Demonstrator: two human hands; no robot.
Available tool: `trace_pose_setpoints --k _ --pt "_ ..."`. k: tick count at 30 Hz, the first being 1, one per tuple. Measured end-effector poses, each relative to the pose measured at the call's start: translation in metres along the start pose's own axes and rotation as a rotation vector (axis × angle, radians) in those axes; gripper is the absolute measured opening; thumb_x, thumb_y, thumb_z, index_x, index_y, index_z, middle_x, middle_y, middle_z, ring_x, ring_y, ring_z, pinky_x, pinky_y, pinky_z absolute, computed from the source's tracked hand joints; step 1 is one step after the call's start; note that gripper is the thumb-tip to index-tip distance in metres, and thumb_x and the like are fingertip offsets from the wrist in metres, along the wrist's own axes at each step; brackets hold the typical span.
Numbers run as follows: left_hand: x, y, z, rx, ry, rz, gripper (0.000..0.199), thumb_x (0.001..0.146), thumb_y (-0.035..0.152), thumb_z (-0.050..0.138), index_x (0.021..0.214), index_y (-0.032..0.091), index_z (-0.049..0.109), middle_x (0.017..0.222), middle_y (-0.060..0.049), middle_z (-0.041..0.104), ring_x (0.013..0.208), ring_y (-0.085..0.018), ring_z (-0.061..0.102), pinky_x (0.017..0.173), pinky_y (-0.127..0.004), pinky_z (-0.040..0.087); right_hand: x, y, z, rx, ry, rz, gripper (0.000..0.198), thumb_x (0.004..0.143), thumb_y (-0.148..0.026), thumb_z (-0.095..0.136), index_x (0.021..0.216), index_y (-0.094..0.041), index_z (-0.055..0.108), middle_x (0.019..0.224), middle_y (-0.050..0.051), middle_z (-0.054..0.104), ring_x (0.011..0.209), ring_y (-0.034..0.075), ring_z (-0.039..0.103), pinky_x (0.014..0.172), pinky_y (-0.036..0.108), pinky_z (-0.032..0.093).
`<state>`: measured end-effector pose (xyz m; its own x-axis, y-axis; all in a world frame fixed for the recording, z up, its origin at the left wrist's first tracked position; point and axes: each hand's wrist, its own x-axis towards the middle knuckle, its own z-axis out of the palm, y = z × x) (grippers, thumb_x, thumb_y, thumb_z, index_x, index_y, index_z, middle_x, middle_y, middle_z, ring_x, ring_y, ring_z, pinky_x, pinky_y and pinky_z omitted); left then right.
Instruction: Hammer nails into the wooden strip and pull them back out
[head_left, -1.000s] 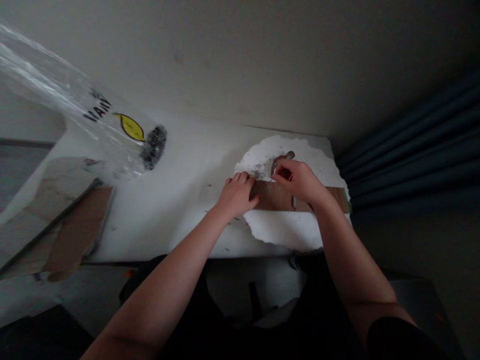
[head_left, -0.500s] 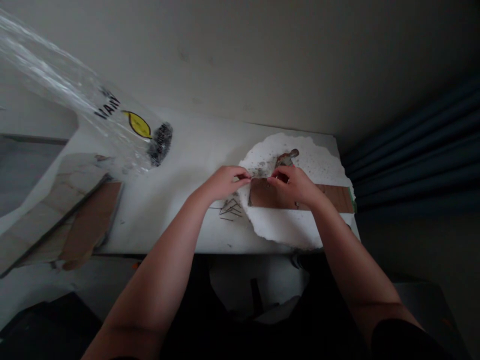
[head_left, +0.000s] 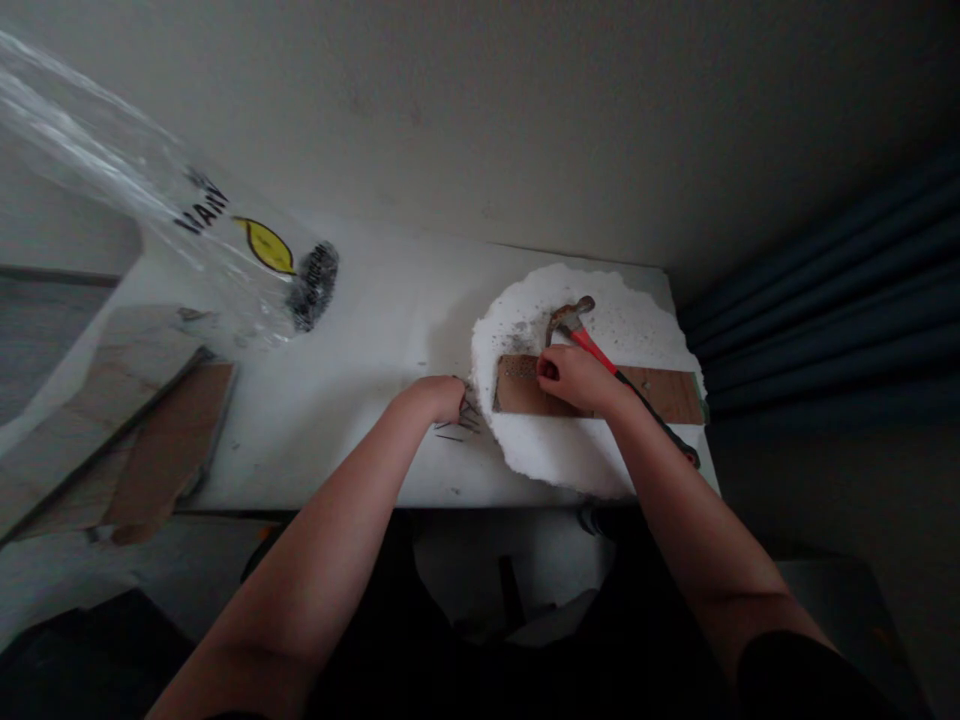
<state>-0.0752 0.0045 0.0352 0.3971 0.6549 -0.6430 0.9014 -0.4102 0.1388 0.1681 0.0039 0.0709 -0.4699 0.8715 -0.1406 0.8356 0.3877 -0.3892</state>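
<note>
My left hand [head_left: 441, 400] is lowered at the pile of nails [head_left: 469, 412] on the white table, its fingers mostly hidden from me. Over the brown wooden board [head_left: 660, 392], my right hand [head_left: 576, 376] is closed with curled fingers; what they hold, if anything, is too small to make out. The bare end of the board to the left of that hand carries small specks. A claw hammer [head_left: 592, 345] with a red and black handle lies across the board, passing beneath my right wrist, its head just beyond the hand.
Under the board is a ragged white sheet [head_left: 547, 455] scattered with dark grit. Clear plastic wrap with print [head_left: 266, 250] stretches in from the upper left. Broken boards or tiles [head_left: 161, 440] lie at the table's left end. Dark curtains [head_left: 825, 300] hang on the right.
My left hand has moved down and left from the board's end to the nails. The right hand has shifted slightly, and more of the hammer shows.
</note>
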Motion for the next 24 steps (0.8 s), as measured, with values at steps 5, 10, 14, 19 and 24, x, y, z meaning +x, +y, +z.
trace_pose_setpoints --k 5,10,14,19,24 --pt "0.004 -0.0034 -0.0008 -0.01 0.006 0.0 0.031 0.075 0.024 0.061 0.1 0.019 0.08 0.102 -0.016 0.077 0.089 -0.03 0.071 0.073 -0.034 0.051 0.0019 -0.0062 0.0032 -0.029 0.003 0.022 0.004 0.084 -0.018 0.06 0.081 -0.019 0.063 0.088 0.006 0.07 0.077 0.018 0.059 0.068 0.028 0.039" --pt "0.0049 -0.0057 -0.0005 -0.002 0.009 -0.022 0.035 0.081 0.026 0.054 0.104 0.018 0.079 0.111 -0.017 0.076 0.094 -0.029 0.07 0.074 -0.032 0.051 0.0036 -0.0054 0.0043 -0.042 0.006 0.039 0.003 0.083 -0.018 0.061 0.081 -0.019 0.063 0.086 0.007 0.071 0.076 0.018 0.06 0.066 0.029 0.039" --pt "0.0043 -0.006 -0.0013 -0.013 0.009 -0.025 0.038 0.085 0.027 0.05 0.109 0.018 0.078 0.114 -0.018 0.075 0.098 -0.03 0.07 0.078 -0.034 0.051 0.004 -0.006 0.0042 -0.061 0.019 0.044 0.003 0.082 -0.019 0.061 0.08 -0.019 0.063 0.085 0.007 0.071 0.076 0.019 0.06 0.066 0.03 0.039" --pt "0.004 -0.0046 -0.0017 -0.021 0.004 -0.029 0.04 0.087 0.03 0.047 0.109 0.018 0.078 0.116 -0.019 0.074 0.098 -0.031 0.07 0.078 -0.035 0.051 0.0048 -0.0063 0.0053 -0.07 0.009 0.071 0.003 0.083 -0.02 0.062 0.081 -0.02 0.064 0.086 0.007 0.071 0.077 0.019 0.061 0.067 0.03 0.039" --pt "0.0043 -0.0044 -0.0019 -0.025 0.009 -0.028 0.037 0.087 0.03 0.048 0.106 0.02 0.079 0.115 -0.017 0.075 0.097 -0.03 0.07 0.076 -0.033 0.05 0.0048 -0.0048 0.0072 -0.051 0.015 0.071 0.003 0.082 -0.019 0.062 0.08 -0.02 0.063 0.085 0.006 0.071 0.076 0.019 0.06 0.066 0.03 0.039"
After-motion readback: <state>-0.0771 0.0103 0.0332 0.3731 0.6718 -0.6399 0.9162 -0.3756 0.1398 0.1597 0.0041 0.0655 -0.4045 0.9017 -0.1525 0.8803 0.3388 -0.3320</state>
